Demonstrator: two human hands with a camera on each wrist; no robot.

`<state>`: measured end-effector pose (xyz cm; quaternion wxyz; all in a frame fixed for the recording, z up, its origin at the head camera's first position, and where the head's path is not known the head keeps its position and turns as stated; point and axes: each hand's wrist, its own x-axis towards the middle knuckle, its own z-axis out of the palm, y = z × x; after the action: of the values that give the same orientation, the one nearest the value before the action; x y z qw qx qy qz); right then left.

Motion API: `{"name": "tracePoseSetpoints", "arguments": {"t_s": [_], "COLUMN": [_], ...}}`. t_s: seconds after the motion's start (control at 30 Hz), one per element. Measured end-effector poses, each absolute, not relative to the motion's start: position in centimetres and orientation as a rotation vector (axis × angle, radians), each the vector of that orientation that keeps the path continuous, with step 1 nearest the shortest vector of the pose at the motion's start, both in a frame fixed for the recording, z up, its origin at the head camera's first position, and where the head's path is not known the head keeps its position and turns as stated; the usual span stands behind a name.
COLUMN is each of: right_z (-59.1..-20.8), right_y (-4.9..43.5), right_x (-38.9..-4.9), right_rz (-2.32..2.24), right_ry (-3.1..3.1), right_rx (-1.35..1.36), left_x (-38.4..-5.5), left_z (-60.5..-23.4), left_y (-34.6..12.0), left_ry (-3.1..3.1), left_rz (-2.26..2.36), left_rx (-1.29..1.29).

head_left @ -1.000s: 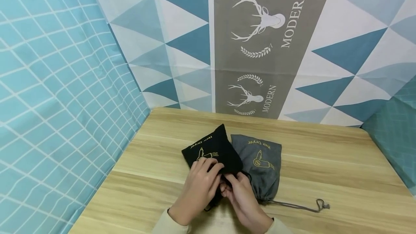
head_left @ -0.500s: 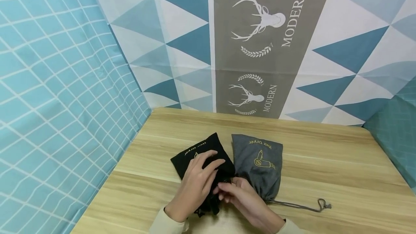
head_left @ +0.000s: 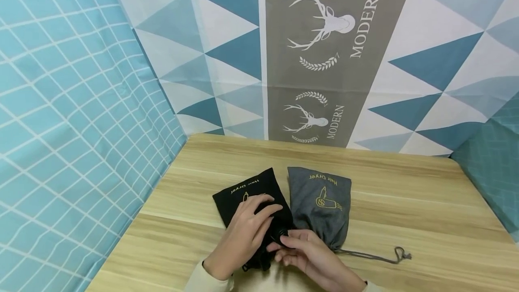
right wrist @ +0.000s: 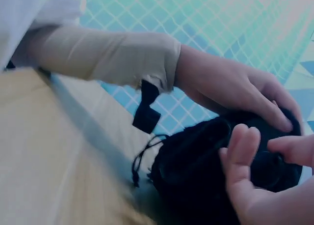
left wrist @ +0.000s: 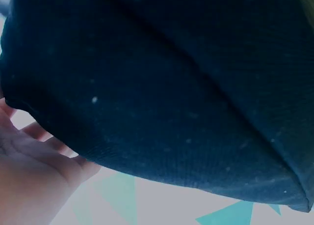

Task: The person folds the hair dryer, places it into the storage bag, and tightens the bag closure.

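A black drawstring bag with yellow "Hair Dryer" lettering lies tilted on the table. My left hand holds it near its mouth, with fingers bent over the cloth; the right wrist view shows the left thumb at the opening's edge. At that mouth a dark rounded black object shows, mostly hidden by cloth and fingers. Thumb and fingers of my right hand pinch this object. Dark cloth of the bag fills most of the left wrist view, beside the left hand.
Right of the black bag lies a grey drawstring bag with the same lettering, its cord trailing right over the wooden table. A patterned cloth hangs behind, and a blue checked one at left.
The black bag has moved left and nearer, apart from the grey bag's upper part. My right hand has shifted slightly right and nearer; the dark rounded object now shows at the black bag's mouth.
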<state>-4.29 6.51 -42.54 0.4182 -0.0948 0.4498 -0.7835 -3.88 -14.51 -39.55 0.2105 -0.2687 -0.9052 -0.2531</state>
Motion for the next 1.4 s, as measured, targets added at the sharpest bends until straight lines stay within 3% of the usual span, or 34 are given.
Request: {"name": "tracePoseSetpoints", "arguments": {"t_s": [0.17,0.6,0.87,1.17,1.4], "right_z": [-42.4,-42.5,-43.6,-45.2,-45.5], "right_y": [5.9,4.4,4.5,5.5,6.1], "right_x": [-3.8,-4.0,-3.6,-3.7,-4.0], "right_rz": [-2.019,-2.088,-2.014,-1.804,-1.953], "right_ry": [1.066,1.314,1.198,1.621,1.160], "right_rx": [-0.268,0.008,-0.163,-0.175,-0.157], "left_x": [-3.6,-2.2,-2.3,-2.6,-2.4], "left_z": [-39.4,-39.0,-39.9,-40.7,-41.1], "left_y": [-14.3,-12.9,-12.5,-12.9,-13.3], "left_ry": [-2.526,-2.511,-2.503,-2.547,-2.579], "left_rz": [-0.684,-0.628,-0.581,-0.521,-0.522], "left_rx": [-0.810,-0.928,-0.950,-0.953,-0.960]}}
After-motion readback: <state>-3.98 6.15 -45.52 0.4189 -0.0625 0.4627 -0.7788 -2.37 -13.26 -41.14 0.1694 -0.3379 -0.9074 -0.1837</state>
